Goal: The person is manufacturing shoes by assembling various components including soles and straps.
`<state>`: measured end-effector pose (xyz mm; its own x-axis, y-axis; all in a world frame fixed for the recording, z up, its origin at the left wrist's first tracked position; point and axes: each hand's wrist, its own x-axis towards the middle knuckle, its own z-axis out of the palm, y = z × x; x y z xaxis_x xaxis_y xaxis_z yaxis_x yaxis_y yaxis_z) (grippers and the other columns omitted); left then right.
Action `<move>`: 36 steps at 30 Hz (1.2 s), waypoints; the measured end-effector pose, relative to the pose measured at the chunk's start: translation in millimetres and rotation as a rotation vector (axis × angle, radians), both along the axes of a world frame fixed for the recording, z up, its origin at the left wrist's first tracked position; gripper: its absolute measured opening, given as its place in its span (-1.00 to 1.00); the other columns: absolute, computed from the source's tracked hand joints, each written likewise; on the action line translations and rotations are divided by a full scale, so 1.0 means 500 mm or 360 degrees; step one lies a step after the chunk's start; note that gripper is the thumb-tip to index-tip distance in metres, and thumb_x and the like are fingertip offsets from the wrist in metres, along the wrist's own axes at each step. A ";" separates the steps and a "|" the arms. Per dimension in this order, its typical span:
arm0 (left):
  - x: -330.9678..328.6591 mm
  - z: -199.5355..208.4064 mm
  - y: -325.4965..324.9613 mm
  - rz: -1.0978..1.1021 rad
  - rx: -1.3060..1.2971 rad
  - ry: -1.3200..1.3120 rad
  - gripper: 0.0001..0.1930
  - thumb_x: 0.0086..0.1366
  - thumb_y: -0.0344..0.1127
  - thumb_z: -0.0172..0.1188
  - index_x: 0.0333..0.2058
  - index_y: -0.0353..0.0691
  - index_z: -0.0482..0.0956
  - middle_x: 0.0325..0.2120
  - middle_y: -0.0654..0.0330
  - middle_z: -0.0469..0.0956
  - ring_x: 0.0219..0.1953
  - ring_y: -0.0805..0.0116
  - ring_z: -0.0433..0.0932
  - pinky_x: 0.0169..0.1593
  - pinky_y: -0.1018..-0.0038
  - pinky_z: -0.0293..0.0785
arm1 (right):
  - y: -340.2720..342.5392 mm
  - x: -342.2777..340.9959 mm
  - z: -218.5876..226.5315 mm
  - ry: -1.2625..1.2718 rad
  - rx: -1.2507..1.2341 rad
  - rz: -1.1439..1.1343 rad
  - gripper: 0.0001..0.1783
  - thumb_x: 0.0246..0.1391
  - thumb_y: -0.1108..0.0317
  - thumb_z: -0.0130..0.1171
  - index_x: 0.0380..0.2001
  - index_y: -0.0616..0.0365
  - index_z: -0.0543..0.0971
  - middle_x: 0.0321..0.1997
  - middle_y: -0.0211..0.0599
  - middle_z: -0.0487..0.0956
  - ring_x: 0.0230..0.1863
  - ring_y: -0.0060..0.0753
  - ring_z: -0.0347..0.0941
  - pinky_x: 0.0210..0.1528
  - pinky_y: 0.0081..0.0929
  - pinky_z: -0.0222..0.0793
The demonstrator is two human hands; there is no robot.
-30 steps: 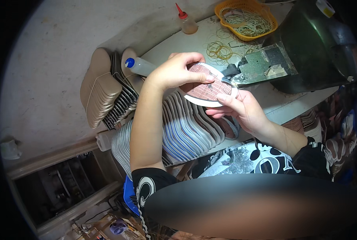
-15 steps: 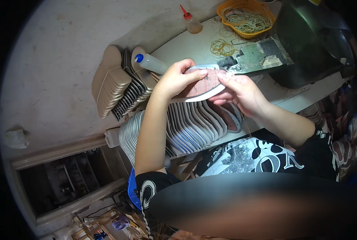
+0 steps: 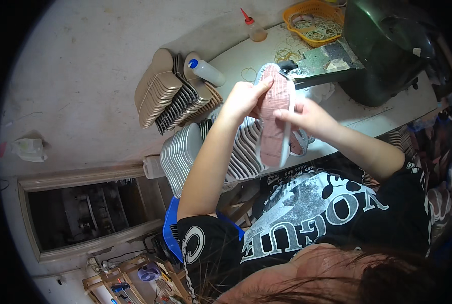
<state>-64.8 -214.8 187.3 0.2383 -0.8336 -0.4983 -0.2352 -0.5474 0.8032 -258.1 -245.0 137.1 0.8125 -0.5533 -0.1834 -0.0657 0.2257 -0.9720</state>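
Both hands hold a pink striped insole (image 3: 274, 139) with a white edge, its long side running toward me. My left hand (image 3: 246, 100) pinches the far part, thumb on top of the striped face. My right hand (image 3: 309, 117) grips the right edge near the middle, thumb on the striped face and fingers behind. The far end is close by the black tip on the narrow arm (image 3: 327, 65) of a dark green machine (image 3: 383, 61); whether they touch I cannot tell. Below my left hand, a row of white-edged insoles (image 3: 180, 154) stands on the table, partly hidden.
Banded stacks of tan insoles (image 3: 157, 93) stand at the left, beside a blue-capped bottle (image 3: 208, 73). Farther back are a red-nozzled bottle (image 3: 256, 33), a yellow basket (image 3: 290, 23) of rubber bands and loose rubber bands (image 3: 283, 54). A blue bin (image 3: 171, 230) sits below the table.
The insole has turned from lying crosswise to pointing lengthwise toward me. My right hand now grips its side edge, and the view has shifted slightly.
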 end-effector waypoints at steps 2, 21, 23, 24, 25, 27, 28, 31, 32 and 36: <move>-0.003 0.007 0.006 -0.0030 0.0068 -0.0065 -0.44 0.21 0.17 0.17 -0.41 -0.38 0.57 -0.54 0.05 0.59 -0.63 0.34 0.59 -0.49 0.52 0.57 | 0.003 -0.014 -0.003 -0.0093 0.0041 -0.0049 -0.62 0.16 0.12 0.16 -0.28 0.31 0.62 -0.37 -0.35 0.62 -0.37 -0.64 0.49 -0.32 -0.60 0.41; 0.002 -0.029 0.018 0.0240 -0.0423 0.0196 -0.63 0.06 -0.05 0.40 -0.59 -0.23 0.52 -0.76 0.38 0.38 -0.78 0.63 0.22 -0.70 0.63 0.11 | 0.019 -0.105 -0.024 -0.0053 0.0621 0.0300 -0.70 0.12 0.24 0.21 -0.25 0.31 0.58 -0.39 -0.23 0.63 -0.46 -0.53 0.58 -0.36 -0.65 0.51; 0.007 -0.031 0.012 0.0311 -0.0308 0.0297 -0.65 0.10 -0.05 0.36 -0.58 -0.21 0.54 -0.78 0.39 0.37 -0.79 0.64 0.20 -0.69 0.64 0.09 | 0.041 -0.105 -0.016 -0.0136 0.0706 0.0211 -0.71 0.13 0.26 0.20 -0.24 0.31 0.57 -0.40 -0.24 0.62 -0.49 -0.52 0.58 -0.40 -0.67 0.51; 0.013 -0.028 0.007 0.0338 -0.0254 0.0353 -0.66 0.12 -0.05 0.35 -0.58 -0.20 0.54 -0.78 0.40 0.37 -0.79 0.64 0.19 -0.68 0.64 0.08 | 0.049 -0.100 -0.010 -0.0196 0.0723 0.0065 -0.71 0.14 0.26 0.18 -0.24 0.31 0.57 -0.41 -0.24 0.62 -0.51 -0.54 0.57 -0.45 -0.70 0.47; 0.019 -0.026 0.000 0.0346 -0.0231 0.0312 -0.65 0.13 -0.04 0.34 -0.57 -0.20 0.55 -0.80 0.40 0.36 -0.80 0.64 0.18 -0.68 0.65 0.06 | 0.054 -0.092 -0.001 -0.0307 0.0722 -0.0092 -0.72 0.15 0.26 0.16 -0.24 0.30 0.57 -0.42 -0.24 0.62 -0.52 -0.56 0.56 -0.51 -0.73 0.43; 0.036 -0.018 -0.016 0.0278 -0.0193 0.0207 -0.60 0.12 0.03 0.33 -0.62 -0.15 0.48 -0.83 0.42 0.30 -0.80 0.64 0.15 -0.67 0.64 0.05 | 0.054 -0.070 0.015 -0.0254 0.0781 -0.0149 -0.72 0.16 0.25 0.14 -0.26 0.30 0.56 -0.43 -0.24 0.62 -0.55 -0.58 0.55 -0.56 -0.75 0.38; 0.047 -0.013 -0.027 0.0201 -0.0219 0.0155 -0.57 0.11 0.08 0.33 -0.66 -0.09 0.42 -0.86 0.44 0.24 -0.80 0.65 0.13 -0.66 0.64 0.05 | 0.051 -0.060 0.022 -0.0300 0.0791 -0.0221 -0.72 0.17 0.25 0.12 -0.27 0.30 0.56 -0.45 -0.23 0.62 -0.57 -0.60 0.54 -0.60 -0.76 0.32; 0.086 -0.003 -0.064 0.0091 -0.0053 -0.0157 -0.49 0.04 0.17 0.35 -0.61 -0.22 0.48 -0.84 0.39 0.30 -0.78 0.61 0.20 -0.65 0.64 0.12 | 0.038 -0.028 0.035 -0.0243 0.0813 -0.0266 -0.72 0.17 0.23 0.11 -0.29 0.28 0.56 -0.49 -0.23 0.61 -0.61 -0.63 0.52 -0.63 -0.78 0.27; 0.096 -0.004 -0.077 0.0054 -0.0100 -0.0303 -0.47 0.01 0.19 0.36 -0.60 -0.24 0.49 -0.83 0.39 0.31 -0.77 0.61 0.22 -0.64 0.66 0.15 | 0.034 -0.019 0.036 -0.0195 0.0852 -0.0360 -0.71 0.16 0.22 0.11 -0.29 0.28 0.56 -0.49 -0.22 0.61 -0.61 -0.63 0.52 -0.62 -0.78 0.28; 0.126 -0.011 -0.136 -0.0326 -0.0981 -0.1012 -0.07 -0.09 0.14 0.41 0.09 -0.50 0.34 0.23 -0.23 0.16 0.35 0.10 0.06 0.32 0.42 0.02 | 0.016 0.009 0.038 -0.0329 0.0831 -0.0396 -0.70 0.17 0.21 0.11 -0.31 0.29 0.56 -0.52 -0.25 0.60 -0.65 -0.62 0.48 -0.60 -0.78 0.32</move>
<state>-2.0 -283.0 181.6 0.1340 -0.9652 0.2247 -0.7796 0.0374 0.6252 -253.8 -237.0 156.1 0.7182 -0.6104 -0.3340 0.2281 0.6600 -0.7157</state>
